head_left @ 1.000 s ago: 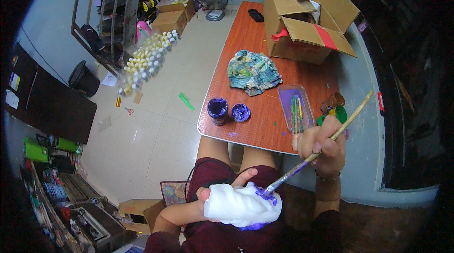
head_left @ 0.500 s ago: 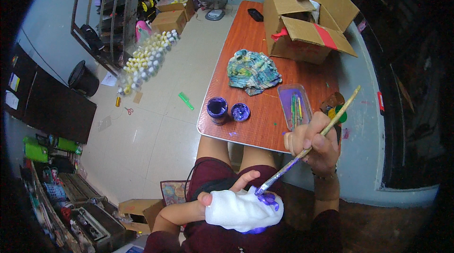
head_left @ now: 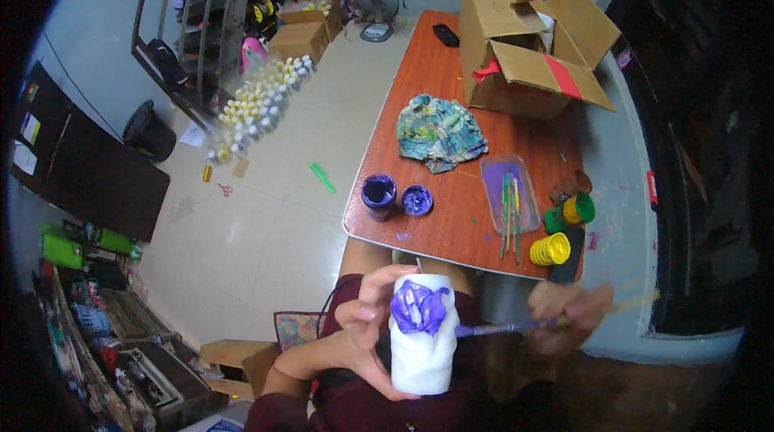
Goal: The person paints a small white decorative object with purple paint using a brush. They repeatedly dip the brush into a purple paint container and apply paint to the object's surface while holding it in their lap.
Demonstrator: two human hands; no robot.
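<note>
My left hand grips a white, textured, roughly cylindrical object in my lap, standing lengthwise in view, with glossy purple paint on its upper part. My right hand, blurred, holds a long paintbrush sideways, its purple end at the object's right edge; I cannot tell whether they touch. On the table ahead are an open jar of purple paint, its lid, a clear tray with several brushes, a crumpled plaid cloth, a yellow pot and a green-topped pot.
An open cardboard box and a black object sit at the table's far end. On the floor are white bottle-like items, a green comb and scissors. A wall borders the right; cluttered crates are lower left.
My left hand has turned the white object from lying crosswise to lengthwise. My right hand has moved down and right, levelling the brush and uncovering the pots on the table.
</note>
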